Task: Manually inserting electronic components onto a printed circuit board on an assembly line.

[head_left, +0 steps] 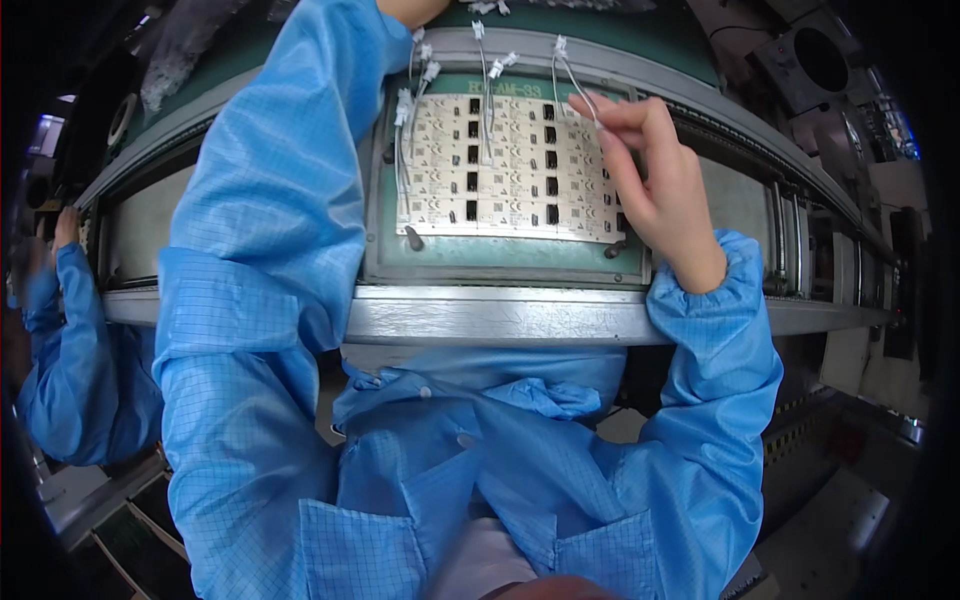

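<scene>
My right hand [655,175] is over the right part of a panel of pale circuit boards [520,185], its thumb and fingertips pinched on a thin grey connector cable [580,85]. The cable's white plug [560,48] sticks out past the panel's far edge. More cables with white plugs [403,105] stand along the left and middle columns of boards. Small black components sit in rows on the panel, which lies in a green fixture [480,258]. My left arm reaches far forward; only the wrist side of my left hand [412,10] shows at the top edge, its fingers out of frame.
A metal rail [500,312] runs along the near side of the conveyor line. Dark clips [414,238] sit at the panel's near corners. Clear plastic bags [185,50] lie at the far left. Another person in a blue sleeve [85,350] works at the left.
</scene>
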The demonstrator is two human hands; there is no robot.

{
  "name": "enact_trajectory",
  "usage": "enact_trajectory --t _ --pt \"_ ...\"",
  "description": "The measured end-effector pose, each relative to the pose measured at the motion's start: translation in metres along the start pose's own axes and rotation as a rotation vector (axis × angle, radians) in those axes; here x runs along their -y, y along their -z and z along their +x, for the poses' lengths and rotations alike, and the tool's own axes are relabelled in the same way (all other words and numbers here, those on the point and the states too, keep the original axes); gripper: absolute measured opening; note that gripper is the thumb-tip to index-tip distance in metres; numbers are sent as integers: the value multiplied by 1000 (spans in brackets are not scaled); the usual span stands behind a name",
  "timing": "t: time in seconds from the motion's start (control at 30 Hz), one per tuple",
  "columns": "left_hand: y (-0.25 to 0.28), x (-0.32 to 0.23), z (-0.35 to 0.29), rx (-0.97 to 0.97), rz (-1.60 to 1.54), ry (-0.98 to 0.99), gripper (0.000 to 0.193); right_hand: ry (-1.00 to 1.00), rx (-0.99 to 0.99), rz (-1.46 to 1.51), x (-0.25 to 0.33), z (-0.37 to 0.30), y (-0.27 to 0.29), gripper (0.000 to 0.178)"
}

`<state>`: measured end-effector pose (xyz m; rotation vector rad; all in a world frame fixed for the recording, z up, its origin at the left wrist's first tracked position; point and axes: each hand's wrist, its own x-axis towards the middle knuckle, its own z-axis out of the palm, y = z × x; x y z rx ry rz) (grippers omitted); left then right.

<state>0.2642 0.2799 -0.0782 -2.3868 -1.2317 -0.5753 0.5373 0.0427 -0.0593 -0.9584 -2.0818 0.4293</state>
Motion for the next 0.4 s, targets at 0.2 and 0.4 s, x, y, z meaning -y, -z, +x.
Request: enact_trajectory --t 0.2,0.4 --pt "51 6 15 -380 -554 201 21 118 36 -375 -13 10 -5 12" --pt "117 -25 -9 21 -1732 390 24 55 43 -484 -21 2 -6 15"
